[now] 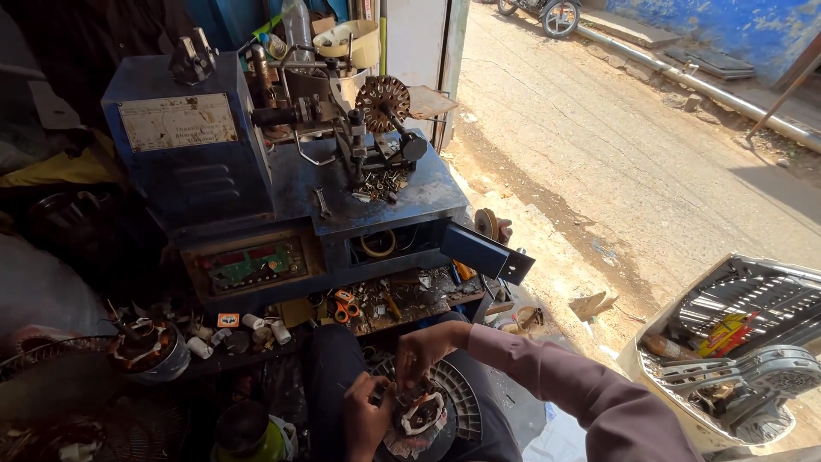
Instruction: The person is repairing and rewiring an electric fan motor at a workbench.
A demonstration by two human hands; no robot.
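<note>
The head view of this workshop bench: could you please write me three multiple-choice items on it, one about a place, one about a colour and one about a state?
1. Where is the motor stator that both hands work on?
A. On top of the blue machine
B. On the person's lap, over a round fan guard
C. Out on the road

2. What colour is the winding machine's body?
A. Blue
B. Yellow
C. White

3. How does the machine's small drawer stand?
A. Shut flush
B. Removed and on the ground
C. Pulled open, angled to the right

Answers:
1 B: the left hand and right hand meet at the stator low in the view, above the fan guard on the lap.
2 A: its panels and top plate are blue.
3 C: its blue front juts out from the cabinet.
</note>
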